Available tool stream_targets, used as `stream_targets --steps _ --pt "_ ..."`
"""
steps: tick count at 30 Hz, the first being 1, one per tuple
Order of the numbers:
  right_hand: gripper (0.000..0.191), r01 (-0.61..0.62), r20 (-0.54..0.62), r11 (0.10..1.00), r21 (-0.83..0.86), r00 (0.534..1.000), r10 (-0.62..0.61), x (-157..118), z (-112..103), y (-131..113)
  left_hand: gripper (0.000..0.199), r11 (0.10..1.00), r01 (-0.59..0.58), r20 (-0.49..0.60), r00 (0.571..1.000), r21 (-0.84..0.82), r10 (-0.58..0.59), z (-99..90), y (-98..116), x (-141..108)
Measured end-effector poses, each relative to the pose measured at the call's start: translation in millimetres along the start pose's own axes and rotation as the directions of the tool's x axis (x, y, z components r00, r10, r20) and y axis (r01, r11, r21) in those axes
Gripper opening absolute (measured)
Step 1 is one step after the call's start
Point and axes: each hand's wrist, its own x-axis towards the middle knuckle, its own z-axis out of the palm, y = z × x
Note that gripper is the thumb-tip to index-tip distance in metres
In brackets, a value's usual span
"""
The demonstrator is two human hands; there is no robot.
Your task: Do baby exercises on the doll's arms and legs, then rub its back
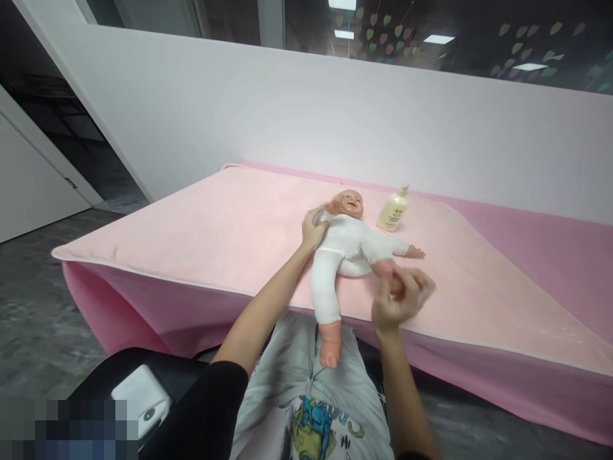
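Observation:
A baby doll [342, 236] in a white cloth suit lies on its back on the pink cover, its head toward the wall. At the doll's upper arm and side, on the left, my left hand [315, 229] is closed around the arm near the shoulder. My right hand [398, 299], slightly blurred, wraps its fingers about the doll's raised foot, which is partly hidden by them. The doll's other leg hangs over the table's front edge above my lap. Its free arm stretches out to the right.
A pale yellow pump bottle [393, 209] stands right of the doll's head. The pink cover [191, 223] drapes over the table's front edge. Behind rises a white wall [335, 121] with dark glass above. A white phone [142, 396] rests on a black seat at lower left.

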Motion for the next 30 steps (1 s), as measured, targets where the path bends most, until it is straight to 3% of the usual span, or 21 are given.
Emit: stream_targets --steps 3,5,7,9,10,13,15,16,18,20,21,23,25,27,30 --pt "0.013 -0.047 0.242 0.999 0.016 0.969 0.042 24.8 30.9 5.1 0.036 0.995 -0.101 0.197 0.975 0.0 0.099 2.2 6.0 -3.7" --pt "0.013 -0.062 0.283 0.998 0.014 0.957 0.055 23.7 26.2 2.0 0.041 0.997 -0.035 0.169 0.984 -0.067 0.046 2.4 2.9 -2.8" --pt "0.007 -0.053 0.206 0.999 0.011 0.977 0.049 9.9 2.1 -6.3 0.055 0.983 0.104 0.077 0.993 -0.15 -0.094 2.3 -2.8 0.2" --pt "0.01 -0.018 0.119 1.0 0.006 0.993 0.017 -13.3 -32.1 -16.9 0.065 0.94 0.249 -0.035 0.964 -0.234 -0.265 2.0 -7.1 4.2" --pt "0.015 0.003 0.09 1.0 0.003 0.996 -0.004 -26.3 -49.3 -22.0 0.068 0.904 0.319 -0.086 0.931 -0.285 -0.355 1.6 -8.0 6.3" --pt "0.021 0.035 0.176 0.999 -0.027 0.984 -0.029 -56.6 -87.3 -32.3 0.068 0.759 0.455 -0.148 0.806 -0.466 -0.574 -1.2 -6.4 11.8" --pt "0.023 0.029 0.178 0.999 -0.031 0.984 -0.023 -58.8 -94.7 -33.9 0.07 0.713 0.461 -0.143 0.78 -0.527 -0.61 -3.7 -4.3 13.7" --pt "0.023 0.029 0.151 0.999 -0.025 0.988 -0.025 -53.8 -92.1 -33.1 0.071 0.729 0.444 -0.149 0.794 -0.521 -0.589 -4.7 -3.5 13.8" --pt "0.023 0.043 0.085 0.999 0.001 0.995 -0.043 -35.1 -75.1 -28.5 0.071 0.829 0.374 -0.175 0.861 -0.416 -0.477 -5.5 -2.3 12.1" --pt "0.02 0.053 0.088 0.998 0.034 0.994 -0.056 -13.0 -44.5 -19.4 0.066 0.954 0.239 -0.132 0.955 -0.183 -0.265 -5.3 -0.4 8.3" --pt "0.016 0.049 0.119 0.997 0.053 0.991 -0.055 -3.2 -25.9 -13.5 0.061 0.99 0.138 -0.058 0.988 -0.039 -0.14 -5.0 1.1 6.0" --pt "0.005 0.012 0.248 0.999 0.048 0.968 -0.024 12.0 11.7 -0.4 0.053 0.975 -0.087 0.161 0.985 0.203 0.054 -5.0 4.5 1.6" --pt "0.009 -0.064 0.336 0.998 0.002 0.94 0.06 21.8 40.4 10.3 0.05 0.92 -0.228 0.318 0.94 0.32 0.123 -5.7 7.1 -0.9" --pt "0.013 -0.118 0.377 0.993 -0.028 0.918 0.12 26.4 50.0 13.7 0.052 0.914 -0.232 0.341 0.933 0.334 0.113 -6.6 6.8 -1.3" --pt "0.012 -0.106 0.34 0.994 -0.023 0.934 0.107 16.5 23.6 1.0 0.056 0.967 -0.066 0.227 0.974 0.247 0.008 -6.9 0.3 0.2"
